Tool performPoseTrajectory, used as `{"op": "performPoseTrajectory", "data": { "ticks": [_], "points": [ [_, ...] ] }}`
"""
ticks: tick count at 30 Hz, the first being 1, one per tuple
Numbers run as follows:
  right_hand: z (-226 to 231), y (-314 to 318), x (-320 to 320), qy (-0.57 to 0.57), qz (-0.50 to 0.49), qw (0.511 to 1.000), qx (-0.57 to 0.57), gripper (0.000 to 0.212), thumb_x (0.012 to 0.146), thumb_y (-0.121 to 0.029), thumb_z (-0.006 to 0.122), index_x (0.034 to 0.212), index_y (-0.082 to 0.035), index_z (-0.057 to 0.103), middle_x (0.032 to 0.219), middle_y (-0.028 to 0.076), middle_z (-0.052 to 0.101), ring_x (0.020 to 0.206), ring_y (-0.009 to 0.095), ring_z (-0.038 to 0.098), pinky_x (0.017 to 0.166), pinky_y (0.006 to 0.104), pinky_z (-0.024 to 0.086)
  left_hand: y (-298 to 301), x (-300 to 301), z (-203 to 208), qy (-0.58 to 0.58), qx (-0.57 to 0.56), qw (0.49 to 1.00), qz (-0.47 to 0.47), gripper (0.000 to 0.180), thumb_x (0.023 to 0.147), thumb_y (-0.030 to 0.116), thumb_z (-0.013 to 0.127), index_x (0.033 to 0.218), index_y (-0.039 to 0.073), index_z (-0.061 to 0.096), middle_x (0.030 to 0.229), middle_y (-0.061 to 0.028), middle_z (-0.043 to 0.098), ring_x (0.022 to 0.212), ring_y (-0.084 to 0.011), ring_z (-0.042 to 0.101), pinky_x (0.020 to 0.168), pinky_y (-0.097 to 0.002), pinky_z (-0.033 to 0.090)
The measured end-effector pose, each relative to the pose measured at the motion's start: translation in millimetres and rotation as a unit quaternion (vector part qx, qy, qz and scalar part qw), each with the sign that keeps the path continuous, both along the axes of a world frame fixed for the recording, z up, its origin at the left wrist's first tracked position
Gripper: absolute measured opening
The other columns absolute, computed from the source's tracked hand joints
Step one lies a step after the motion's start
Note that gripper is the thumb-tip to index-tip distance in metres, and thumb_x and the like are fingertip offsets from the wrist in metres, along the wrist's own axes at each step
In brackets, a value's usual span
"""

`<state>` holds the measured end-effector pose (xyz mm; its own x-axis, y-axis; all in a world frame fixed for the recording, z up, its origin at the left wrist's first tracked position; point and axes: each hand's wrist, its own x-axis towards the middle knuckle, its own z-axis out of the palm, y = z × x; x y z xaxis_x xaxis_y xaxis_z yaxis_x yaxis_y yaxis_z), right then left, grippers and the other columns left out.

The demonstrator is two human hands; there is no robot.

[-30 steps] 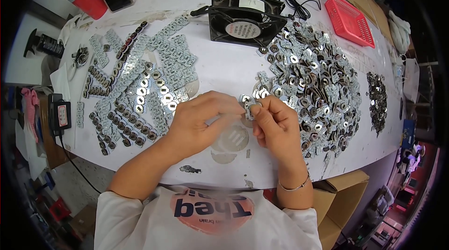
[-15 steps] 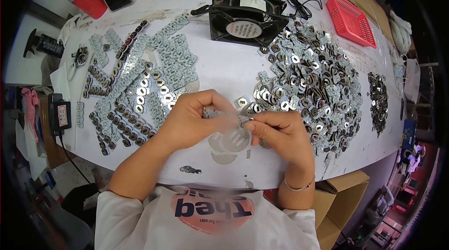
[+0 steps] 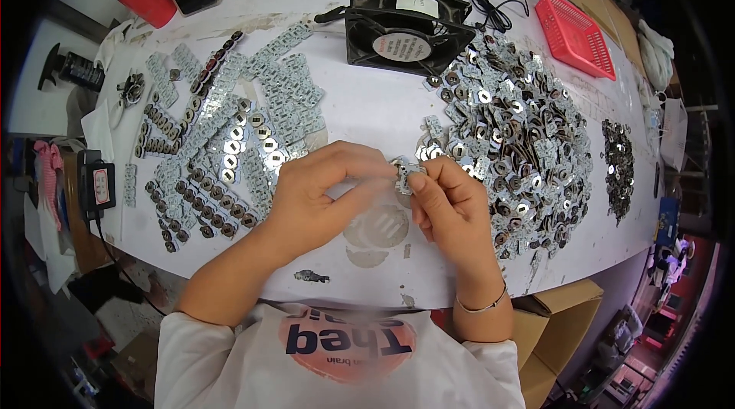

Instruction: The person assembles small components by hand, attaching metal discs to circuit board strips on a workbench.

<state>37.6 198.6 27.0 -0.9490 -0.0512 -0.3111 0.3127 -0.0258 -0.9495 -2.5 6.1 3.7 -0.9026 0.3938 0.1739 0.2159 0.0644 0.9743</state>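
Below fan (image 3: 409,28), our right hand (image 3: 453,198) pinches small metal piece (image 3: 406,178) — likely leaving left end free for our left hand (image 3: 318,188), blurred beside it; its grip we cannot tell. Loose heap (image 3: 521,156) lower right of fan, rows (image 3: 293,99) lower left — probably to avoid mixing.

From the bare left hand (image 3: 318,183), white tabletop (image 3: 364,99) lies open toward 12 o'clock, while flat grey strips (image 3: 210,127) block 10, a boxy black fan (image 3: 409,28) 1 and heaped silvery metal parts (image 3: 521,150) 3.
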Motion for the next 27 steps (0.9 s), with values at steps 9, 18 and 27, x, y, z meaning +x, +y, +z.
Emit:
{"op": "performPoseTrajectory", "data": {
  "ticks": [9, 18, 27],
  "points": [
    [-3.1, 2.3, 0.2, -0.006, 0.004, 1.000, 0.004, 0.013, 0.094, -0.014, 0.058, 0.086, -0.005, 0.062, 0.060, -0.005, 0.054, 0.054, 0.000, 0.044, 0.049, 0.0183, 0.034, 4.6, 0.8, -1.7, 0.084, -0.017, 0.995, 0.042, 0.017, 0.080, -0.001, 0.068, 0.096, 0.004, 0.070, 0.097, -0.0096, 0.069, 0.089, -0.0195, 0.068, 0.079, -0.0283, 0.053],
    [-0.4, 15.0, -3.4, -0.049, -0.030, 0.998, 0.021, 0.014, 0.092, -0.016, 0.061, 0.084, -0.005, 0.063, 0.060, -0.004, 0.054, 0.049, 0.002, 0.043, 0.043, 0.0199, 0.033, 6.2, 1.4, -3.9, 0.082, -0.057, 0.995, -0.008, 0.019, 0.081, -0.003, 0.066, 0.097, 0.004, 0.070, 0.098, -0.0076, 0.069, 0.089, -0.0170, 0.068, 0.077, -0.0272, 0.053],
    [-0.2, 19.6, -2.9, 0.027, 0.051, 0.993, 0.107, 0.012, 0.087, -0.010, 0.067, 0.093, -0.001, 0.072, 0.063, -0.001, 0.062, 0.054, 0.002, 0.046, 0.047, 0.0187, 0.035, 4.0, -2.9, 0.2, -0.270, 0.106, 0.957, -0.019, 0.021, 0.084, -0.001, 0.070, 0.104, -0.002, 0.064, 0.096, -0.0080, 0.065, 0.081, -0.0111, 0.064, 0.073, -0.0242, 0.054]
  ]
}}
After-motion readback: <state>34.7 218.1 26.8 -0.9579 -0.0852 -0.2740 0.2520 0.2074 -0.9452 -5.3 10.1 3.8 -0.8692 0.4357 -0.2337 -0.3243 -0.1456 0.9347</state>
